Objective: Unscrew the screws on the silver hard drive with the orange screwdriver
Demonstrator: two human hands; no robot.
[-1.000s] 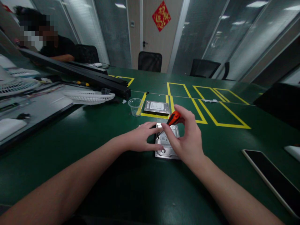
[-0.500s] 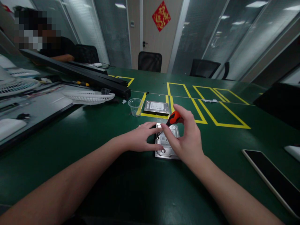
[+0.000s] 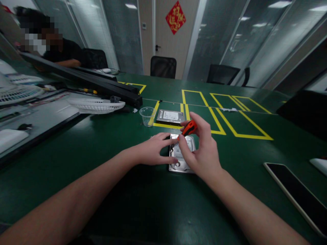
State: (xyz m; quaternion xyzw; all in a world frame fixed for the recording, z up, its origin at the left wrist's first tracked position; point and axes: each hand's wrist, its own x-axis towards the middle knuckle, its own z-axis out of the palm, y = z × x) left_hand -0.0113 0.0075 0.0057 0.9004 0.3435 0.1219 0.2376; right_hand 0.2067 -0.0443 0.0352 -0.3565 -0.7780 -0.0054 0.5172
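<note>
A silver hard drive [image 3: 182, 165] lies flat on the green table in front of me. My left hand [image 3: 153, 149] rests on its left side, fingers apart, with the thumb on the lower part of the cover. In my right hand [image 3: 203, 149] is a red and black screwdriver [image 3: 190, 128], its handle tilted up to the right. The screwdriver's tip points down at the drive's left edge, where my fingers partly hide it. Behind this drive, a second hard drive [image 3: 170, 116] lies inside a yellow tape outline, beside a clear plastic cup [image 3: 147, 116].
Several yellow tape outlines [image 3: 252, 137] mark the table [image 3: 117, 197]. A phone-like dark slab [image 3: 293, 194] lies at the right. White fan parts [image 3: 97, 106] and long black bars [image 3: 102, 85] occupy the left. A person [image 3: 68, 52] sits at the far left.
My right hand's fingers have shifted slightly around the screwdriver, and its handle has turned a little. My left hand and the hard drive stay where they were.
</note>
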